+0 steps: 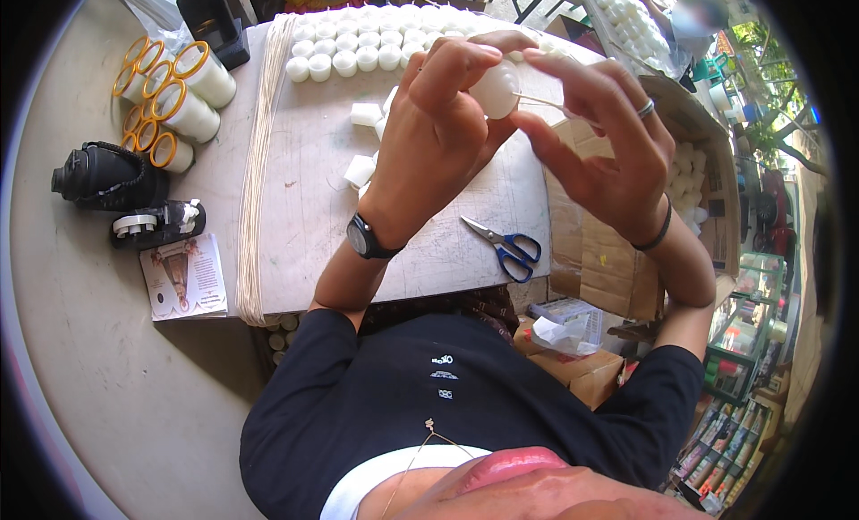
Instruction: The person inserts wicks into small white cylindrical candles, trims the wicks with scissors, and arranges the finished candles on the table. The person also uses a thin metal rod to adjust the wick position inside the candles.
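Person's left hand [441, 117] gripping white candle [497, 89], right hand [613, 135] at candle's 4 o'clock, fingers parted around wick [540, 100], grip unclear, scissors [498, 240] at candle's 6 o'clock

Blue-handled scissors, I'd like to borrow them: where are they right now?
In the head view, the scissors lie right of centre on the table, near its front edge, just left of the cardboard box.

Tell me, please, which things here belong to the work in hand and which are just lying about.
Likely part of the work: candle in the left hand, its wick, cords, scissors, candle rows.

Seemingly just lying about: bottle, tape dispenser, booklet.
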Demonstrator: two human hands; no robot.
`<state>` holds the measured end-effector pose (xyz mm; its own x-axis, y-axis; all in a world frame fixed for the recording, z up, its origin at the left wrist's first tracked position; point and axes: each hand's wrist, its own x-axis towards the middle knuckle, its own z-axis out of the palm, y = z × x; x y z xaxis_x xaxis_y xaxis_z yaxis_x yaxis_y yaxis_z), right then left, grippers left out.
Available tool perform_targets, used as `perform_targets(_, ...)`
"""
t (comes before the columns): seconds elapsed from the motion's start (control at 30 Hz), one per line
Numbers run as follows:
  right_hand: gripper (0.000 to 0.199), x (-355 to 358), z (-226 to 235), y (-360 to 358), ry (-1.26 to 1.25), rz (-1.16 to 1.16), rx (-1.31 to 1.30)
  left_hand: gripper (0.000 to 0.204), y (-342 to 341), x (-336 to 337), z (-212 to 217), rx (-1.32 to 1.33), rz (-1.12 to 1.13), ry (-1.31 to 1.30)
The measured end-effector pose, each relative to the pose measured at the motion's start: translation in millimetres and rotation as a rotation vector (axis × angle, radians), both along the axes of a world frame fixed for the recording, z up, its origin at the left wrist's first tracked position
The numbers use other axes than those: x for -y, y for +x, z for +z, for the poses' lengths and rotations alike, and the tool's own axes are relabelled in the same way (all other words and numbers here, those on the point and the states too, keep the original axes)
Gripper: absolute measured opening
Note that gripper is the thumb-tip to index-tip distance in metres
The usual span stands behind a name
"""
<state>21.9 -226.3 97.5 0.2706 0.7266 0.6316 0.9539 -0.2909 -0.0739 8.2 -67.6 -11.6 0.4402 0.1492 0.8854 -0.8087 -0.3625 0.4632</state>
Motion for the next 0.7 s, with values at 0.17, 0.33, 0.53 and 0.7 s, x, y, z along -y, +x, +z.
perform_targets(0.17,0.016,-0.3,-3.9,1.9,0.049,0.043,-0.066,0.059,-3.8,-3.5,3.8,-0.053,0.06,0.07)
perform_targets(0.33,0.015,-2.4,-6.2,4.8,-0.018,0.048,0.027,0.066,-13.2,-4.8,12.4,-0.181,0.17,0.297)
perform_targets(0.53,0.016,-1.4,-4.8,1.0,0.055,0.018,-0.079,0.053,-6.8,0.1,4.4,-0.107,0.122,0.069)
perform_targets(0.7,0.015,-2.2,-11.1,4.6,-0.002,0.028,-0.022,0.065,-6.6,-0.3,6.7,-0.089,0.139,0.195)
